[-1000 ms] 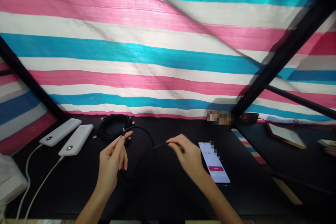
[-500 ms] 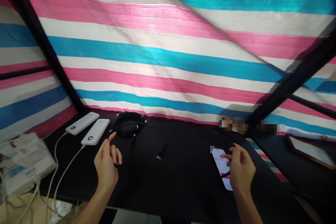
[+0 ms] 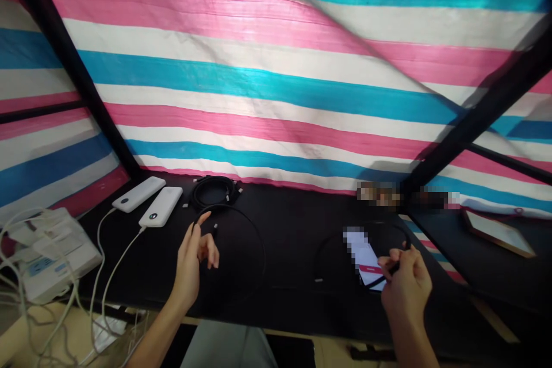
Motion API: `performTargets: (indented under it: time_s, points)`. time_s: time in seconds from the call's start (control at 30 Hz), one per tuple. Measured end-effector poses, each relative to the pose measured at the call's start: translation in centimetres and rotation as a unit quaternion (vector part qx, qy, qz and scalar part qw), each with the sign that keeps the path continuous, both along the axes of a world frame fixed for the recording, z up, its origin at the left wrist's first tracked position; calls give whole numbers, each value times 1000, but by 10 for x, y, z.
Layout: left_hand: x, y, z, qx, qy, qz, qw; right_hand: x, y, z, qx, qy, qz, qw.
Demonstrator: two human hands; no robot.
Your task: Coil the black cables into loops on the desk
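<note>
My left hand (image 3: 194, 259) is raised over the black tabletop (image 3: 293, 299), its fingers pinching a thin black cable (image 3: 241, 215). The cable arcs in a wide loop to the right of that hand, and a small connector (image 3: 214, 230) shows near my fingertips. My right hand (image 3: 407, 282) grips another stretch of black cable (image 3: 362, 230), which curves above a smartphone (image 3: 366, 259). That hand partly covers the lower corner of the phone. A coiled black cable (image 3: 213, 192) lies at the back of the table.
Two white power banks (image 3: 150, 201) lie at the back left, with pale cords running to a white device (image 3: 56, 256) at the left edge. A striped pink, blue and white sheet and black frame bars rise behind the table. A framed flat panel (image 3: 498, 233) lies at right.
My right hand has moved off the phone screen and now holds black cable looped over the phone. The cable has risen from the table into loops, and my left hand has shifted slightly right.
</note>
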State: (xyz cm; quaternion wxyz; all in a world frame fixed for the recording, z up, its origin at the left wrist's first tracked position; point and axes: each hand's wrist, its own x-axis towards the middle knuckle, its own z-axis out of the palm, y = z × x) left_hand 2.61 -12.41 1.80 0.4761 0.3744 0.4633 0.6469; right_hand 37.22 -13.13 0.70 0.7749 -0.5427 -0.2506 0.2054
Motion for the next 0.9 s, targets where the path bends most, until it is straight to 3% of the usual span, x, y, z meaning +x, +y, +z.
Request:
performTargets:
  time_s: [0.13, 0.23, 0.37, 0.43, 0.5, 0.57, 0.63, 0.73, 0.8, 0.9]
  points:
    - [4, 3, -2, -26, 114, -115, 987, -8, -9, 15, 21, 19, 1, 1000]
    - [6, -1, -17, -44, 215, -182, 959, -12, -13, 20, 6, 57, 27, 998]
    - [11, -18, -45, -44, 423, -284, 860, -13, -13, 20, 16, 81, 55, 995]
    - [13, -26, -53, -40, 518, -302, 799, -11, -13, 21, 20, 93, 58, 994]
    - [14, -31, -54, -42, 594, -307, 742, -8, -13, 22, 23, 111, 54, 992]
    - [11, -33, -50, -47, 626, -310, 714, -3, -14, 24, 27, 125, 44, 991]
    - [5, -31, -42, -32, 610, -323, 723, 1, -16, 25, 31, 124, 41, 991]
    - [-2, -26, -28, 38, 547, -332, 767, 4, -18, 23, 39, 113, 53, 991]
    - [-3, -20, -18, 83, 508, -270, 814, 4, -18, 20, 48, 101, 58, 992]
    - [5, -10, -1, 102, 433, -102, 890, 0, -17, 17, 60, 74, 59, 994]
